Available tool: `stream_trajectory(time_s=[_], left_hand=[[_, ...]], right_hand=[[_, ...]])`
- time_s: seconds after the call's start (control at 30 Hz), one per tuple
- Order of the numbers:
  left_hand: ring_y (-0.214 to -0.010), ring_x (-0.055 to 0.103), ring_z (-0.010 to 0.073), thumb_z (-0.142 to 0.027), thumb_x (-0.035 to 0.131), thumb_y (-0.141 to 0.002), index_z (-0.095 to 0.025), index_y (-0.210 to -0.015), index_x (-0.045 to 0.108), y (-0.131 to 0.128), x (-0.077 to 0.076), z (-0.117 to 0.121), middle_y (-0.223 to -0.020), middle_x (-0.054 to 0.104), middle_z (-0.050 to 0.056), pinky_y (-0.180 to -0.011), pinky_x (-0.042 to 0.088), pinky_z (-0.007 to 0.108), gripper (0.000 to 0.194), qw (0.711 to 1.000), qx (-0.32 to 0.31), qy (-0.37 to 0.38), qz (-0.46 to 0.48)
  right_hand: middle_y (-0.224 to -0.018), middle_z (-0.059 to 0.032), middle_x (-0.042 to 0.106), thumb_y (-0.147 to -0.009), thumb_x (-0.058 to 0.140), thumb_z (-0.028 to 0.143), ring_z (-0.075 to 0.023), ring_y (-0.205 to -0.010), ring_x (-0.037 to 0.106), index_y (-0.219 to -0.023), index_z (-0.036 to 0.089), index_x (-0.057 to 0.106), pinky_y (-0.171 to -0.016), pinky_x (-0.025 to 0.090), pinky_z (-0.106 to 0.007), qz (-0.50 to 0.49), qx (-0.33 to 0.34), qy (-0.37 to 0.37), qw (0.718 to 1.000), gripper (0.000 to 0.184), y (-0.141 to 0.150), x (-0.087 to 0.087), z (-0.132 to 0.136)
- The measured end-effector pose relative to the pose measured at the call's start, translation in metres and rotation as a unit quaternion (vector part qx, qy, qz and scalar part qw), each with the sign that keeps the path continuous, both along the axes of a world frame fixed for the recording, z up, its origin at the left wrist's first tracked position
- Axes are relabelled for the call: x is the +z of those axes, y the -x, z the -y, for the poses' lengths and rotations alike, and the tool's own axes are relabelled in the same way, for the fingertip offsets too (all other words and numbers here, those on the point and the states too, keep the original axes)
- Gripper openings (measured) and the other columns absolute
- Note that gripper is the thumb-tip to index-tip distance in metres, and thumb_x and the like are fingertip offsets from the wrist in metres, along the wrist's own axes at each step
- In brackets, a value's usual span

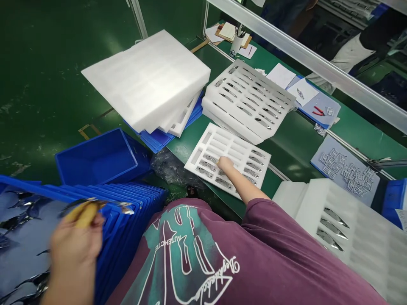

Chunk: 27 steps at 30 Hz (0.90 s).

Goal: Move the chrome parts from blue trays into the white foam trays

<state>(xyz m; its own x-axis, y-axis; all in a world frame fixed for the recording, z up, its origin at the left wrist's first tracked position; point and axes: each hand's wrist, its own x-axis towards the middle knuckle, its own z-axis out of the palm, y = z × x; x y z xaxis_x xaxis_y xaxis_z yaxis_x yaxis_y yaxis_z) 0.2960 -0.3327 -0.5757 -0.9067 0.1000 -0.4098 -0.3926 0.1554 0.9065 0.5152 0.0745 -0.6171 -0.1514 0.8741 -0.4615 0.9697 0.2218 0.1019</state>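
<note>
My left hand (76, 241) is closed around a shiny curved chrome part (111, 205), held over a stack of blue trays (133, 199) at the lower left. My right hand (225, 163) reaches onto a white foam tray (216, 137) with slots, several of them filled with chrome parts (254, 163). Its fingers are curled down at a slot; what they hold, if anything, is hidden.
A stack of filled foam trays (280, 110) lies behind, plain foam sheets (146, 76) at the left. A blue bin (95, 156) sits on the floor. Another foam tray (365, 228) with parts is at right, plus small packets (346, 171) and red pliers (318, 111).
</note>
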Motion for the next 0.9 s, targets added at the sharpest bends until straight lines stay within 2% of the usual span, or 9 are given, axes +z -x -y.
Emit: stream_trajectory(time_s=[0.1,0.17,0.27,0.37,0.57,0.7,0.8,0.83,0.9], left_hand=[[-0.047,0.041,0.0072,-0.025,0.074,-0.036,-0.017,-0.063,0.061,-0.035,0.01,-0.066,-0.056,0.055,-0.001,-0.042,0.03,0.021,0.031,0.987,0.024,-0.1,0.12],[-0.046,0.04,0.0057,-0.027,0.076,-0.035,-0.015,-0.066,0.064,-0.051,0.011,-0.099,-0.058,0.057,0.0,-0.041,0.029,0.021,0.035,0.98,0.017,-0.13,0.151],[-0.045,0.041,0.005,-0.031,0.078,-0.038,-0.014,-0.068,0.062,-0.061,0.005,-0.121,-0.064,0.06,0.001,-0.043,0.03,0.02,0.038,0.977,0.021,-0.146,0.151],[-0.046,0.044,0.0059,-0.034,0.078,-0.044,-0.014,-0.069,0.061,-0.062,0.0,-0.124,-0.063,0.06,0.001,-0.044,0.032,0.02,0.036,0.979,0.023,-0.155,0.132],[-0.048,0.046,0.0063,-0.033,0.074,-0.056,-0.014,-0.075,0.063,-0.076,-0.01,-0.13,-0.071,0.062,0.003,-0.044,0.037,0.02,0.028,0.987,0.032,-0.15,0.052],[-0.05,0.052,0.0089,-0.038,0.07,-0.064,-0.015,-0.084,0.063,-0.077,-0.016,-0.121,-0.074,0.065,0.004,-0.047,0.044,0.022,0.031,0.99,-0.012,-0.138,0.018],[-0.062,0.06,0.0118,-0.042,0.069,-0.068,-0.018,-0.107,0.06,-0.051,-0.016,-0.073,-0.1,0.068,0.009,-0.06,0.053,0.027,0.047,0.99,-0.071,-0.109,-0.059],[-0.068,0.062,0.0126,-0.041,0.069,-0.068,-0.02,-0.113,0.058,-0.041,-0.014,-0.05,-0.108,0.066,0.01,-0.066,0.054,0.029,0.051,0.99,-0.074,-0.073,-0.098],[-0.077,0.063,0.0143,-0.039,0.068,-0.072,-0.02,-0.109,0.061,-0.023,-0.008,-0.003,-0.103,0.067,0.008,-0.073,0.054,0.029,0.042,0.984,-0.047,0.074,-0.154]], right_hand=[[-0.097,-0.0114,0.07,-0.081,0.061,0.028,-0.0207,-0.088,0.063,-0.091,0.016,0.071,-0.071,0.045,-0.028,-0.165,0.01,0.047,0.985,0.019,0.017,0.016,0.027],[-0.089,-0.0068,0.071,-0.078,0.064,0.038,-0.0159,-0.074,0.061,-0.089,0.018,0.073,-0.065,0.045,-0.026,-0.302,0.011,0.179,0.936,0.025,0.029,0.027,0.058],[-0.082,-0.0037,0.071,-0.059,0.077,0.047,-0.0121,-0.065,0.057,-0.086,0.018,0.074,-0.063,0.046,-0.026,-0.412,0.006,0.371,0.832,0.039,0.042,0.043,0.103],[-0.075,-0.0024,0.07,-0.045,0.084,0.043,-0.0111,-0.067,0.057,-0.075,0.016,0.074,-0.067,0.046,-0.026,-0.446,-0.017,0.43,0.785,0.042,0.048,0.052,0.125],[-0.052,0.0036,0.056,-0.047,0.081,0.05,-0.0047,-0.044,0.036,-0.071,0.015,0.071,-0.043,0.027,-0.021,-0.386,-0.062,0.472,0.79,0.043,0.052,0.05,0.131],[-0.064,-0.0003,0.063,-0.049,0.08,0.052,-0.0087,-0.054,0.047,-0.071,0.015,0.07,-0.051,0.037,-0.024,-0.391,0.003,0.442,0.807,0.044,0.048,0.039,0.124],[-0.073,-0.0038,0.067,-0.055,0.075,0.055,-0.0141,-0.066,0.056,-0.072,0.017,0.069,-0.064,0.045,-0.029,-0.398,0.071,0.359,0.841,0.042,0.053,0.022,0.082],[-0.076,-0.0051,0.068,-0.057,0.074,0.054,-0.0157,-0.069,0.057,-0.073,0.017,0.069,-0.067,0.046,-0.03,-0.392,0.101,0.32,0.856,0.04,0.057,0.016,0.061],[-0.081,-0.007,0.069,-0.063,0.072,0.051,-0.0176,-0.074,0.059,-0.073,0.018,0.069,-0.071,0.047,-0.031,-0.355,0.182,0.236,0.886,0.034,0.069,0.004,0.016]])
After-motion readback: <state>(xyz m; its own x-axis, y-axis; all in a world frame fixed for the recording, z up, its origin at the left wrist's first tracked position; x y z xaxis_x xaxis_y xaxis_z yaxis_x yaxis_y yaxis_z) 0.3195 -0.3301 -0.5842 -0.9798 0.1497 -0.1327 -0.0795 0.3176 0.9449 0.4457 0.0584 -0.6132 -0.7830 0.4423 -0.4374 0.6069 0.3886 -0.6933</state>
